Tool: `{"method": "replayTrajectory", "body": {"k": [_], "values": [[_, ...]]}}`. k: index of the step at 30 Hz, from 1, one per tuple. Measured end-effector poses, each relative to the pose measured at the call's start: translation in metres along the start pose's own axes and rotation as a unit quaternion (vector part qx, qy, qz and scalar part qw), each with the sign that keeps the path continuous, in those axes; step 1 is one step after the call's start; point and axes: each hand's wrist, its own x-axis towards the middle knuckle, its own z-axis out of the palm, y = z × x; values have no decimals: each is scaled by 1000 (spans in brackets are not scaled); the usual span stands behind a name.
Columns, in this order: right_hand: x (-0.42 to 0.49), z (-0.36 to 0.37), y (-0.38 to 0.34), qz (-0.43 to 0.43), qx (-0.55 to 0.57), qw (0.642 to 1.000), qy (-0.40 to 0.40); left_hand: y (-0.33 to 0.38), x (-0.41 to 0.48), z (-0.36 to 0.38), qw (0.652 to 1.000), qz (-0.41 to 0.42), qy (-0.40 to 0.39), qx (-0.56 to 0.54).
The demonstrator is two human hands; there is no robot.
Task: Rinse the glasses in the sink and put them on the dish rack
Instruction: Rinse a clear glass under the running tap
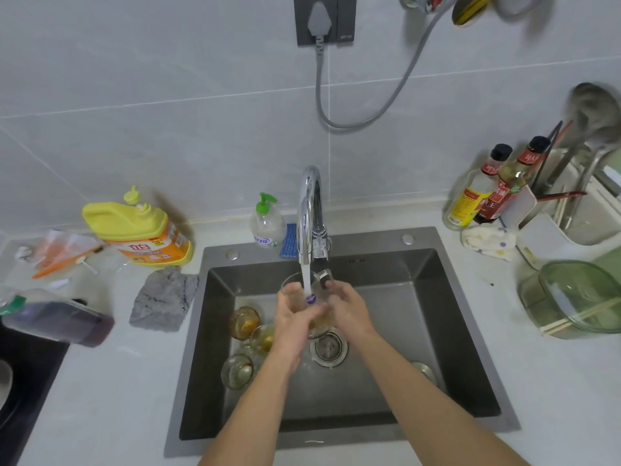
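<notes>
Both my hands hold one clear glass [316,322] under the running tap [311,210] over the steel sink [447,334]. My left hand [292,326] wraps its left side, my right hand [349,309] its right side. Water falls into the glass mouth. Three more amber-tinted glasses lie in the sink's left part: one at the back [244,321], one beside my left wrist [262,338], one nearer me [237,370]. The white dish rack [551,230] stands on the counter at the right, holding utensils.
A green glass bowl with a lid and chopsticks [578,299] sits right of the sink. Sauce bottles [484,190] stand at the back right. A yellow detergent jug [141,230], soap pump [267,222] and grey cloth [164,302] are left of the sink. The drain strainer [329,348] lies below my hands.
</notes>
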Motion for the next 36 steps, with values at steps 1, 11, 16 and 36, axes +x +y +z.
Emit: {"method": "replayTrajectory", "body": {"k": [1,11,16,36], "values": [[-2,0,-4,2,7,1000,-3,0,-2,-1,1000,0,-9,15],[-20,-2,-3,-63,-88,994,20,0,-1,-1,998,-31,-4,52],[-29,7,-12,-139,-86,986,-20,-4,-6,0,994,-23,4,108],[-17,8,-17,-141,-152,978,-34,-9,3,-20,996,-84,-22,3]]}}
